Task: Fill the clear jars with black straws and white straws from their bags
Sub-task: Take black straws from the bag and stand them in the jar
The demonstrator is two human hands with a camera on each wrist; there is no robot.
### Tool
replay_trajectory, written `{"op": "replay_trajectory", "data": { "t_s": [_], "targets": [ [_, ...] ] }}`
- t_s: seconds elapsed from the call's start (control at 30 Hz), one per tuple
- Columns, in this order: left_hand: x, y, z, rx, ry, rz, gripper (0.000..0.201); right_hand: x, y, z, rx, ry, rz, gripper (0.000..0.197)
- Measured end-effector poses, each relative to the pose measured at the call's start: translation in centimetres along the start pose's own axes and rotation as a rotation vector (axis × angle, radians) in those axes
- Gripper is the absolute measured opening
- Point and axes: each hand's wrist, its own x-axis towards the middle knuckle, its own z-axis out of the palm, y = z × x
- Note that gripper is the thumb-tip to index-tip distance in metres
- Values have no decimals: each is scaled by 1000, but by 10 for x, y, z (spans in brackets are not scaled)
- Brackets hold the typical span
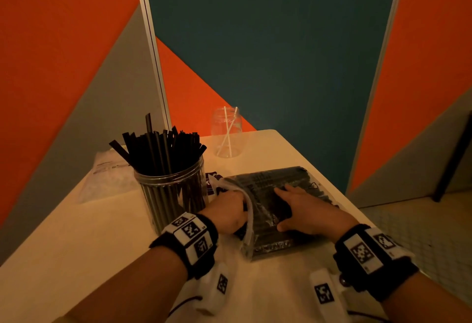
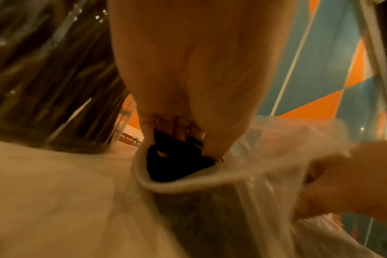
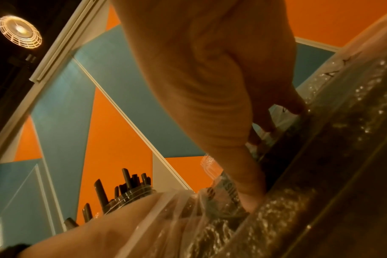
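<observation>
A clear bag of black straws (image 1: 288, 182) lies on the white table (image 1: 76, 246), its open mouth toward me. My left hand (image 1: 227, 210) reaches into that mouth, and in the left wrist view its curled fingers (image 2: 179, 132) grip a bunch of black straws (image 2: 175, 162) at their ends. My right hand (image 1: 293, 207) arches over the bag and holds it between thumb and fingers (image 3: 285, 103). A large clear jar (image 1: 171, 195) packed with black straws stands just left of my left hand. A small clear jar (image 1: 226, 133) with two white straws stands farther back.
A bag of white straws (image 1: 109, 177) lies at the table's far left, behind the large jar. Orange, teal and grey wall panels close in behind the table. The table's right edge drops to a tiled floor (image 1: 421, 220).
</observation>
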Motion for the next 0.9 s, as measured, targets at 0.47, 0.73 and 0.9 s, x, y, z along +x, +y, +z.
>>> {"op": "replay_trajectory", "data": {
  "t_s": [0.47, 0.73, 0.9],
  "targets": [
    [-19, 2, -17, 238, -245, -23, 35, -6, -8, -7, -35, -40, 60, 110],
    [-56, -20, -27, 264, -193, -61, 19, -6, -6, -5, -18, -39, 60, 108],
    [-49, -14, -16, 246, -103, -55, 39, -7, -8, -8, -41, -44, 48, 106]
  ]
}}
